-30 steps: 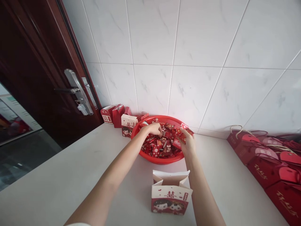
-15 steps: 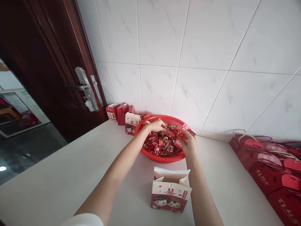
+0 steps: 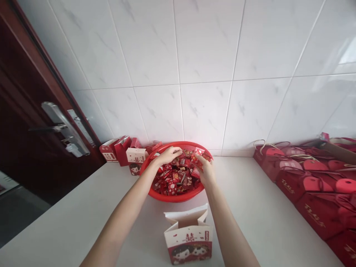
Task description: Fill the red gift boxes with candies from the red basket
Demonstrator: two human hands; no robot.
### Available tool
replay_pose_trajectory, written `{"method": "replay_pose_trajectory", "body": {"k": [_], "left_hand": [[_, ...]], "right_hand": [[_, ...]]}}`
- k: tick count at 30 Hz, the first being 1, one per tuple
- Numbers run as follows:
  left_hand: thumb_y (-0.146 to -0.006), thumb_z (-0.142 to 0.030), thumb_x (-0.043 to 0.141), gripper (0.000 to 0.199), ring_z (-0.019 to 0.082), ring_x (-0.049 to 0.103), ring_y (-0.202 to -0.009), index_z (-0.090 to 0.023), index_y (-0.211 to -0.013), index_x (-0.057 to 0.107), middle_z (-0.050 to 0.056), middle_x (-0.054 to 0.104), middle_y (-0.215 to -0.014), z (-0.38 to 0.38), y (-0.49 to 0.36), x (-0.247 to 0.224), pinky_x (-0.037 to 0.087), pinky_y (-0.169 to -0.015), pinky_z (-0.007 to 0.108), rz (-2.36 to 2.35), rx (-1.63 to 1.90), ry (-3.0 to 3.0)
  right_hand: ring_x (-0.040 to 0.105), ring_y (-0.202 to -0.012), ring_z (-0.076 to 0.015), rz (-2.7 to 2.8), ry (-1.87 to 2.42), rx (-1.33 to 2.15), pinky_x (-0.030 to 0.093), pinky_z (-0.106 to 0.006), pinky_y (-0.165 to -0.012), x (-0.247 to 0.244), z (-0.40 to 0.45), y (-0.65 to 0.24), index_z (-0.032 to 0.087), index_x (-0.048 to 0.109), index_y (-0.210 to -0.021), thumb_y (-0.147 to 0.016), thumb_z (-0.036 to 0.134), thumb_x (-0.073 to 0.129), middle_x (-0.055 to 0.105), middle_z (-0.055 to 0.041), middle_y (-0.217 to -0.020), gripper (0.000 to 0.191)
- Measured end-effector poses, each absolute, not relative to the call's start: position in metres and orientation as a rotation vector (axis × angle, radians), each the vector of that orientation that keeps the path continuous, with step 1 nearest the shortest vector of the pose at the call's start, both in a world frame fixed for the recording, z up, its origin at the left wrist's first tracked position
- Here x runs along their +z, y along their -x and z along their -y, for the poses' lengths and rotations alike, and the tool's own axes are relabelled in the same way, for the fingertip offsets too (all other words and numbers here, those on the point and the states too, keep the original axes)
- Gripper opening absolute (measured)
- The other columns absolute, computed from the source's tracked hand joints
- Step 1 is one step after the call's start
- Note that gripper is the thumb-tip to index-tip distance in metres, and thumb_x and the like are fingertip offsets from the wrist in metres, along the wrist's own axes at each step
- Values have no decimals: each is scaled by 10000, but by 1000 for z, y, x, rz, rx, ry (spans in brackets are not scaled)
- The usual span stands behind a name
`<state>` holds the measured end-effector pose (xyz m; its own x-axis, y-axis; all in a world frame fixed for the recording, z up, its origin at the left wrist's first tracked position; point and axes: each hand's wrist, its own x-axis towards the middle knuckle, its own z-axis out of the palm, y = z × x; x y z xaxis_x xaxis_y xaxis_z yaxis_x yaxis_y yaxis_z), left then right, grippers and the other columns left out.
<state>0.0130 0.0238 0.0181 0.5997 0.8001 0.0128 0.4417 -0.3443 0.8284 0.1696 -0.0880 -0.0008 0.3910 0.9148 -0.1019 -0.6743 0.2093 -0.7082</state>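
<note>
Tiled wall (image 3: 205, 44) behind white desk (image 3: 69, 218). Right hand (image 3: 207, 170) still grips red packets (image 3: 206, 155) at right rim of red basket (image 3: 178, 198); left hand (image 3: 168, 156) has edged closer, over wrapped sweets (image 3: 172, 182) inside, its hold unclear.

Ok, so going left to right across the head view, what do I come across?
Dark red door → plain red box → white-and-red box → red basket → red gift bags.

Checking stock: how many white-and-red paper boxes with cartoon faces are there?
2: open box before the rounded red plastic basket, second box behind its left rim; more may be hidden.
</note>
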Motion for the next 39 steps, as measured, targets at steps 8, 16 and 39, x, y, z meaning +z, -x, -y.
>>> {"method": "replay_pose_trajectory", "body": {"k": [8,16,39], "left_hand": [[-669,-480,786,391,262,672,-1052,-174,-912,780,72,780,-1004,-18,-14,32,500,-987,381,-868,701,-1882],[-510,-304,883,474,224,678,-984,-172,-955,784,56,767,-1041,-20,-12,31,540,-914,369,-841,791,-1795],[-711,-324,806,394,239,671,-1085,-157,-1060,736,95,749,-1123,15,-17,32,522,-974,373,-853,967,-1720]], "right_hand": [[707,-720,-180,452,728,1176,562,-267,-649,0,92,-167,179,720,-812,-562,267,862,764,-33,-810,300],[679,-668,-180,480,727,1164,550,-292,-643,0,91,-166,188,677,-777,-536,247,857,729,-6,-727,306],[705,-727,-179,651,766,1241,564,-261,-644,2,99,-170,174,740,-802,-572,282,894,762,-30,-811,297]]}}
